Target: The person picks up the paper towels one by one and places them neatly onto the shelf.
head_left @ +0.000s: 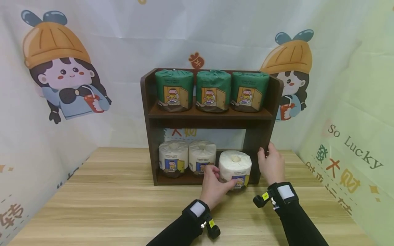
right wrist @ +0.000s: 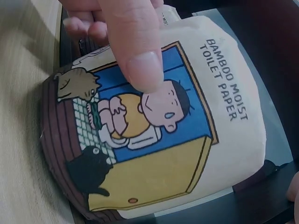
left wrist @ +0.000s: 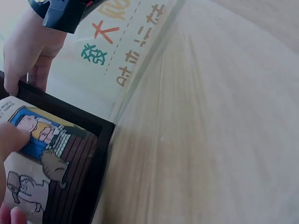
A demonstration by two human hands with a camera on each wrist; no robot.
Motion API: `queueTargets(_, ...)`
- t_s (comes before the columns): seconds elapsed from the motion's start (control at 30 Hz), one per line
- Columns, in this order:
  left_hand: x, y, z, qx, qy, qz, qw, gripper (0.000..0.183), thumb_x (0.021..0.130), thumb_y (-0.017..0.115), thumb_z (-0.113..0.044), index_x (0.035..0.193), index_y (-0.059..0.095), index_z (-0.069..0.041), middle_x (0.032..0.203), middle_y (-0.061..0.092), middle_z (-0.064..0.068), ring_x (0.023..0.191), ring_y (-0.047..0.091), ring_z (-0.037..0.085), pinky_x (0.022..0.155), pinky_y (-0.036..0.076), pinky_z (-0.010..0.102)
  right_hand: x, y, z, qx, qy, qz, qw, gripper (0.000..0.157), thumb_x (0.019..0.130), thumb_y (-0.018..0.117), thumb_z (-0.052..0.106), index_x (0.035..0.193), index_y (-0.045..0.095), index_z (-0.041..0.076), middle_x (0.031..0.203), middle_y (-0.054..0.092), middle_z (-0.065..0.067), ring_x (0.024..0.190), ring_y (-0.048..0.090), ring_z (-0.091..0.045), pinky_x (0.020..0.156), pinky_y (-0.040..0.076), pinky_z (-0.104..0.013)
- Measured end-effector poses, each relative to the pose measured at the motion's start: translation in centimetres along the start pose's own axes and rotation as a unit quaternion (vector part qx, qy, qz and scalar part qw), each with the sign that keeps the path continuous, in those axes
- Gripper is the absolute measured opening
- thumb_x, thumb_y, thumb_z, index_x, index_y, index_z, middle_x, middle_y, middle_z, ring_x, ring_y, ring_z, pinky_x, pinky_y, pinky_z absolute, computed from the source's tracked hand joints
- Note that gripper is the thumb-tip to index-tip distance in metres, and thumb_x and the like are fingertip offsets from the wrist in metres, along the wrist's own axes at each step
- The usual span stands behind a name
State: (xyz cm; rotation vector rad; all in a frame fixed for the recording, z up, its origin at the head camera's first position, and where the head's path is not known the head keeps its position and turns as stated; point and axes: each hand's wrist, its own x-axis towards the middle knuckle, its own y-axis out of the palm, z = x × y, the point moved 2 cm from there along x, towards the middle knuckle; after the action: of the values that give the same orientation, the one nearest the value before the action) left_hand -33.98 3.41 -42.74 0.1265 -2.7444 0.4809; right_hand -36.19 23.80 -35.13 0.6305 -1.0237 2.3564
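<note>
My left hand (head_left: 215,186) holds a white wrapped toilet paper roll (head_left: 235,162) at the lower right of a dark brown two-tier shelf (head_left: 209,123). Its thumb (right wrist: 145,70) presses on the printed front, while the other fingers lie along the roll's left side. The roll stands upright, its front protruding a little past the shelf's edge. My right hand (head_left: 272,165) grips the shelf's right side panel (head_left: 261,136), with thumb and fingers on either side of it, as the left wrist view shows. "Bamboo moist toilet paper" is readable on the wrapper in the right wrist view.
Two more white rolls, a left one (head_left: 173,159) and a middle one (head_left: 202,155), stand on the lower tier. Three green rolls (head_left: 213,90) fill the upper tier. The shelf stands on a wood-grain table (head_left: 123,205), backed by a printed cloth (head_left: 129,44).
</note>
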Motion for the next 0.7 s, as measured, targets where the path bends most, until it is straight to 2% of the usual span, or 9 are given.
queueTargets(0.13, -0.02, -0.06, 0.11, 0.003, 0.026, 0.004, 0.9997, 0.044, 0.076, 0.087, -0.035, 0.080, 0.050, -0.012, 0.074, 0.048, -0.003, 0.067, 0.047, 0.011, 0.053, 0.039, 0.022, -0.09, 0.01, 0.00, 0.001, 0.002, 0.003, 1.000, 0.022, 0.103, 0.053, 0.017, 0.115, 0.057, -0.001, 0.111, 0.065, -0.025, 0.096, 0.063, -0.041, 0.071, 0.058, -0.056)
queueTargets(0.27, -0.01, 0.06, 0.29, -0.008, 0.044, 0.031, 0.9985, 0.035, 0.083, 0.081, -0.030, 0.064, 0.055, -0.016, 0.060, 0.052, -0.010, 0.057, 0.050, 0.006, 0.046, 0.038, 0.019, -0.10, 0.01, 0.04, 0.000, 0.001, 0.001, 1.000, 0.021, 0.103, 0.053, 0.016, 0.114, 0.057, -0.001, 0.111, 0.065, -0.026, 0.096, 0.063, -0.041, 0.071, 0.058, -0.056)
queueTargets(0.37, -0.01, 0.16, 0.38, -0.019, 0.052, 0.046, 0.9974, 0.027, 0.086, 0.079, -0.026, 0.066, 0.062, -0.017, 0.064, 0.058, -0.012, 0.060, 0.054, 0.005, 0.051, 0.044, 0.019, -0.09, -0.01, 0.06, -0.001, 0.000, -0.001, 1.000, 0.020, 0.103, 0.053, 0.016, 0.114, 0.058, -0.001, 0.111, 0.065, -0.026, 0.096, 0.063, -0.041, 0.071, 0.059, -0.056)
queueTargets(0.57, 0.11, 0.37, 0.50, -0.045, 0.064, 0.070, 0.9944, 0.008, 0.088, 0.075, -0.018, 0.086, 0.071, -0.012, 0.079, 0.067, -0.007, 0.071, 0.060, 0.006, 0.065, 0.054, 0.023, -0.09, -0.04, 0.11, -0.002, 0.005, 0.007, 1.000, 0.022, 0.104, 0.052, 0.016, 0.116, 0.057, -0.001, 0.112, 0.065, -0.025, 0.097, 0.063, -0.041, 0.071, 0.058, -0.056)
queueTargets(0.7, 0.07, 0.53, 0.53, -0.053, 0.061, 0.094, 0.9923, 0.009, 0.091, 0.072, -0.016, 0.098, 0.071, -0.010, 0.088, 0.068, -0.005, 0.075, 0.061, 0.006, 0.070, 0.056, 0.025, 0.00, 0.02, 0.03, -0.004, -0.002, 0.001, 1.000, 0.021, 0.103, 0.053, 0.016, 0.115, 0.057, -0.001, 0.111, 0.065, -0.026, 0.096, 0.063, -0.041, 0.071, 0.058, -0.056)
